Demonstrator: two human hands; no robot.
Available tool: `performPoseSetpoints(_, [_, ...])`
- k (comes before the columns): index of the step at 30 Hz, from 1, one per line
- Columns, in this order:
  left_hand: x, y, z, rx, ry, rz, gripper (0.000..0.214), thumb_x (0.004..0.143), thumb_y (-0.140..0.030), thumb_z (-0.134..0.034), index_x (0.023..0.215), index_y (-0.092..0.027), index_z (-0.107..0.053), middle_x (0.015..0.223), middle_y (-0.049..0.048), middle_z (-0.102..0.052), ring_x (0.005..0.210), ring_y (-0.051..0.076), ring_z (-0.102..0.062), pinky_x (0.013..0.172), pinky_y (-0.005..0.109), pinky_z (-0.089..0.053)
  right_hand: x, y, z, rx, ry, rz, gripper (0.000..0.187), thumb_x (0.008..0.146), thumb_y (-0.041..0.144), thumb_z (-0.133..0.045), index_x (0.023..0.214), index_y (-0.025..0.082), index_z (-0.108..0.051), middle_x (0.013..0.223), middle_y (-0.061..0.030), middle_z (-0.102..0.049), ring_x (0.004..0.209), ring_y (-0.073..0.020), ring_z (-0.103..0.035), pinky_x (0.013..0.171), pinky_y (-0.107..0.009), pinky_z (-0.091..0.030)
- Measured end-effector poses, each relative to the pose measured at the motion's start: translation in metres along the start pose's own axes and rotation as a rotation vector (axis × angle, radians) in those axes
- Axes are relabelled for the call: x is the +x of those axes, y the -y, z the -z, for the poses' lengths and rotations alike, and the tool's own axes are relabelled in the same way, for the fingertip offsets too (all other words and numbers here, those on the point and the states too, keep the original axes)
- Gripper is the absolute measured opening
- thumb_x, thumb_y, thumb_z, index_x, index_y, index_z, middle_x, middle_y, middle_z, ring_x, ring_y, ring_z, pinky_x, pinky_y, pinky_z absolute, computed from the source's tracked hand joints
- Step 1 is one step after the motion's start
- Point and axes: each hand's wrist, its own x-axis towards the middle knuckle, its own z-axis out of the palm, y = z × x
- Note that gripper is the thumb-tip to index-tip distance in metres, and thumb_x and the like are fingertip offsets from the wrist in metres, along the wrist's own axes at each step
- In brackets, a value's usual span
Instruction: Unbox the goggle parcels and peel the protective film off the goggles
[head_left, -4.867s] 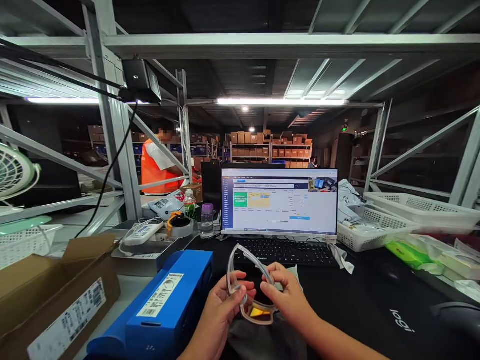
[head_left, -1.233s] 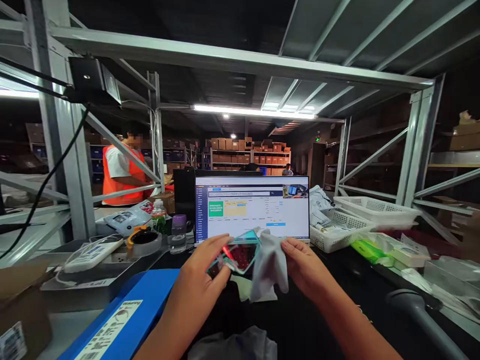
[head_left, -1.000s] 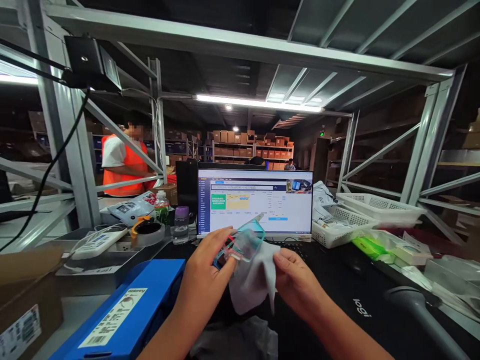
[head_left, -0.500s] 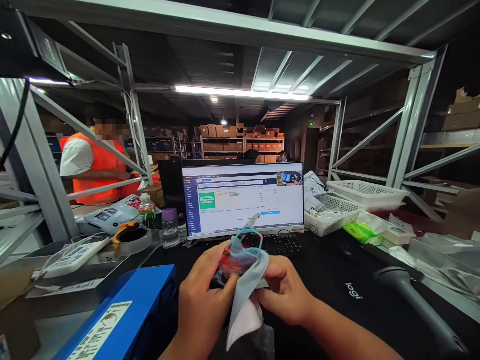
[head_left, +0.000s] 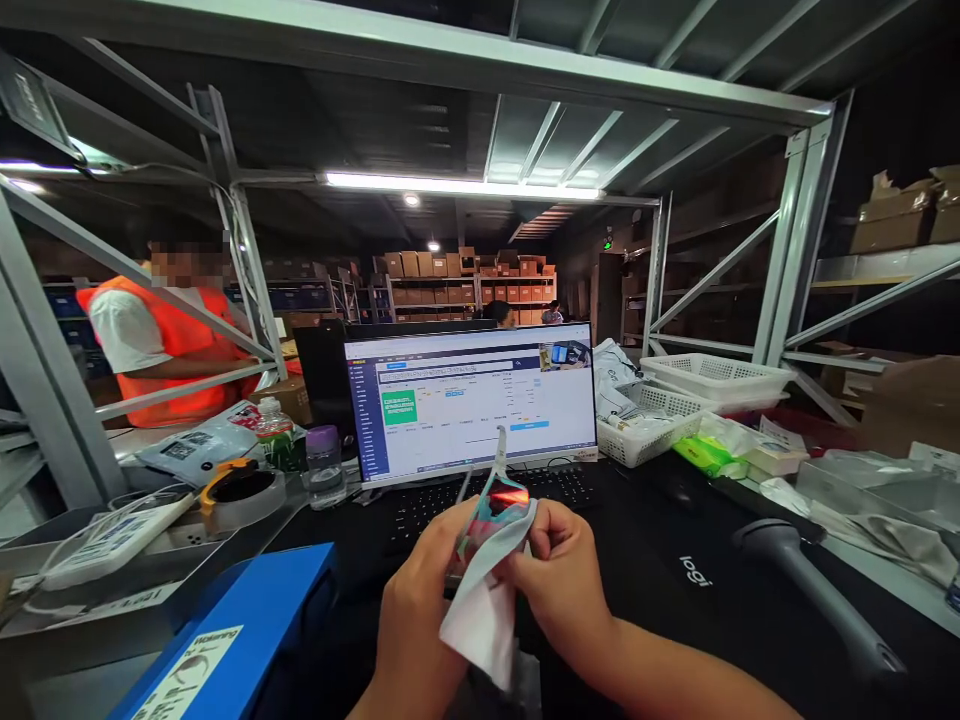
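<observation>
My left hand point(head_left: 420, 590) grips a pair of clear-framed glasses point(head_left: 501, 497) with a tinted lens, held upright over the black desk mat. My right hand point(head_left: 559, 575) pinches a pale cleaning cloth point(head_left: 484, 600) wrapped over the lens. One temple arm sticks up in front of the monitor point(head_left: 469, 400). The cloth's lower corner hangs down between my wrists. Both hands are closed and touch each other around the glasses.
A keyboard point(head_left: 420, 505) lies behind my hands. A blue box point(head_left: 232, 630) sits at the near left, a tape roll point(head_left: 240, 490) and bottles beyond it. White baskets point(head_left: 712, 380) and packets stand right, a barcode scanner point(head_left: 810, 580) near right. A person in an orange vest point(head_left: 165, 340) works behind the rack.
The bare glasses I held earlier are now wrapped in the cloth. My hands have closed together and dropped slightly toward me, and my view has shifted to the right.
</observation>
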Motion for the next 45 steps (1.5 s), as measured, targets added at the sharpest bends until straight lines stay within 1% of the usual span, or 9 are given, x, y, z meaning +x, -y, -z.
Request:
performPoseSetpoints(8, [-0.001, -0.004, -0.004, -0.24, 0.143, 0.067, 0.047, 0.09, -0.029, -0.061, 0.136, -0.021, -0.056, 0.134, 0.013, -0.064, 0.106, 0.027, -0.07, 0.078, 0.031, -0.061, 0.018, 0.008, 0.005, 0.254, -0.053, -0.158, 0.048, 0.067, 0.044, -0.082, 0.063, 0.022, -0.039, 0.057, 0.0075, -0.041, 0.054, -0.009, -0.031, 0.05, -0.022, -0.03])
performPoseSetpoints(12, [-0.003, 0.01, -0.002, -0.147, 0.034, 0.067, 0.054, 0.087, -0.031, -0.065, 0.139, -0.024, -0.054, 0.133, 0.0107, -0.065, 0.113, 0.027, -0.068, 0.089, 0.034, -0.059, -0.001, -0.019, -0.004, 0.038, -0.09, -0.009, 0.042, 0.069, 0.03, -0.073, 0.056, 0.022, -0.034, 0.053, 0.0081, -0.034, 0.053, -0.0089, -0.026, 0.05, -0.022, -0.025])
performPoseSetpoints(15, [0.001, 0.017, 0.004, -0.159, 0.035, 0.146, 0.056, 0.086, -0.034, -0.067, 0.139, -0.026, -0.054, 0.128, 0.0086, -0.068, 0.108, 0.026, -0.07, 0.088, 0.034, -0.059, -0.007, -0.025, -0.007, -0.039, 0.02, 0.011, 0.045, 0.064, 0.019, -0.069, 0.05, 0.023, -0.025, 0.05, 0.0085, -0.03, 0.052, -0.0082, -0.023, 0.049, -0.022, -0.02])
performPoseSetpoints(22, [0.007, 0.006, 0.005, -0.182, 0.24, -0.007, 0.051, 0.094, -0.025, -0.054, 0.144, -0.028, -0.048, 0.134, 0.0086, -0.065, 0.118, 0.023, -0.065, 0.096, 0.031, -0.056, 0.028, 0.021, 0.009, 0.335, 0.008, -0.292, 0.046, 0.054, 0.031, -0.085, 0.058, 0.021, -0.04, 0.057, 0.0057, -0.049, 0.056, -0.0095, -0.039, 0.056, -0.022, -0.034])
performPoseSetpoints(29, [0.002, 0.014, 0.006, -0.217, 0.127, 0.071, 0.057, 0.09, -0.035, -0.063, 0.144, -0.027, -0.049, 0.138, 0.0092, -0.062, 0.12, 0.027, -0.064, 0.1, 0.037, -0.055, -0.003, -0.018, -0.003, 0.026, -0.018, 0.028, 0.042, 0.063, 0.015, -0.067, 0.051, 0.022, -0.028, 0.05, 0.009, -0.03, 0.053, -0.0077, -0.021, 0.049, -0.022, -0.021])
performPoseSetpoints(33, [0.005, 0.017, 0.003, -0.275, 0.161, 0.193, 0.056, 0.09, -0.037, -0.064, 0.143, -0.027, -0.05, 0.137, 0.0093, -0.063, 0.12, 0.028, -0.064, 0.1, 0.04, -0.054, 0.003, -0.015, -0.004, 0.095, 0.055, -0.061, 0.045, 0.057, 0.012, -0.068, 0.05, 0.022, -0.026, 0.048, 0.0087, -0.035, 0.051, -0.0076, -0.029, 0.05, -0.021, -0.026])
performPoseSetpoints(38, [0.004, 0.007, -0.001, -0.222, 0.235, 0.026, 0.054, 0.095, -0.029, -0.054, 0.148, -0.027, -0.044, 0.146, 0.0105, -0.055, 0.13, 0.027, -0.057, 0.108, 0.04, -0.049, 0.021, 0.019, 0.004, 0.347, -0.048, -0.27, 0.041, 0.054, 0.032, -0.088, 0.062, 0.02, -0.05, 0.062, 0.0036, -0.056, 0.058, -0.0106, -0.045, 0.056, -0.022, -0.039])
performPoseSetpoints(41, [0.0, 0.007, 0.001, -0.192, 0.174, -0.01, 0.056, 0.093, -0.027, -0.057, 0.148, -0.028, -0.045, 0.146, 0.0087, -0.056, 0.131, 0.027, -0.056, 0.11, 0.04, -0.047, 0.007, 0.008, 0.0, 0.252, -0.099, -0.188, 0.03, 0.062, 0.033, -0.082, 0.066, 0.02, -0.055, 0.061, 0.0042, -0.053, 0.056, -0.0106, -0.04, 0.054, -0.023, -0.036])
performPoseSetpoints(45, [-0.001, 0.015, 0.004, -0.216, 0.096, 0.158, 0.061, 0.086, -0.033, -0.068, 0.144, -0.032, -0.049, 0.139, 0.0065, -0.061, 0.12, 0.028, -0.064, 0.099, 0.038, -0.055, -0.017, -0.02, -0.009, -0.006, -0.069, -0.008, 0.037, 0.059, 0.015, -0.067, 0.049, 0.021, -0.032, 0.049, 0.0077, -0.034, 0.052, -0.0083, -0.026, 0.049, -0.022, -0.024])
